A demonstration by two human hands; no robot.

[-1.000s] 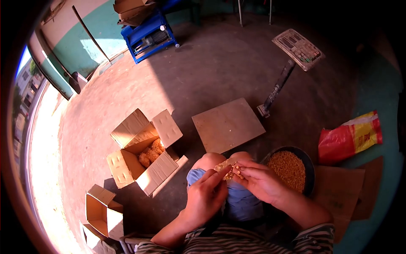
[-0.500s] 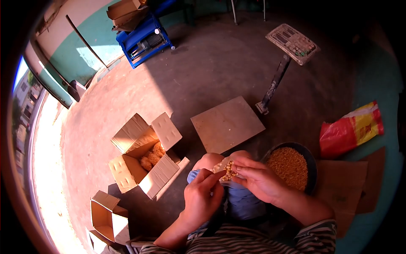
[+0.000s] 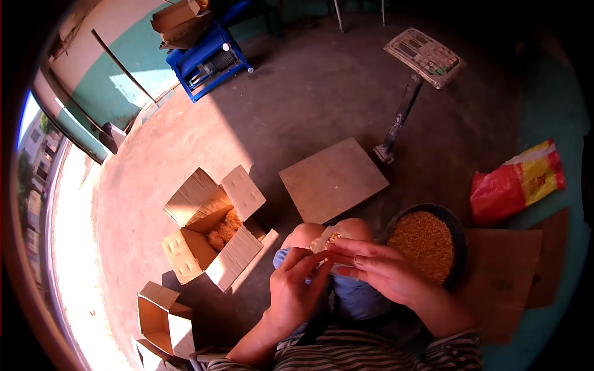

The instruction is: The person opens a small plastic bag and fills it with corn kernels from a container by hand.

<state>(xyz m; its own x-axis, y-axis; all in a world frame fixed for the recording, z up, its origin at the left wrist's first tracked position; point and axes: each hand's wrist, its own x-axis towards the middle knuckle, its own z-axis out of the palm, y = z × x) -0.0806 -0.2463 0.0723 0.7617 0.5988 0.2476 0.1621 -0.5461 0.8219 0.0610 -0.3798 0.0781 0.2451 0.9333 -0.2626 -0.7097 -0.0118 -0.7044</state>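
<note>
- Two hands meet above the knees (image 3: pixel 304 235). Left hand (image 3: pixel 293 287) curled, thumb and forefinger close together beside the right fingertips; can't tell if pinching anything.
- Right hand (image 3: pixel 385 270): fingers stretched out, thumb apart; any grip on the plastic is hidden.
- Clear plastic (image 3: pixel 318 244), sheet or bag unclear, at 11 o'clock from the hands; some kernels (image 3: pixel 334 237) on it, partly hidden by fingers.
- Dark basin (image 3: pixel 461 247) at 3 o'clock, near the right hand, holding yellow grain (image 3: pixel 421 243).
- Carton (image 3: pixel 232 263) between 9 and 10 o'clock, flaps out.
- Handling, judged: best with plastic level, right palm as side wall, light fingertip touch, few kernels at once; the 12 o'clock edge looks likeliest to spill.
</note>
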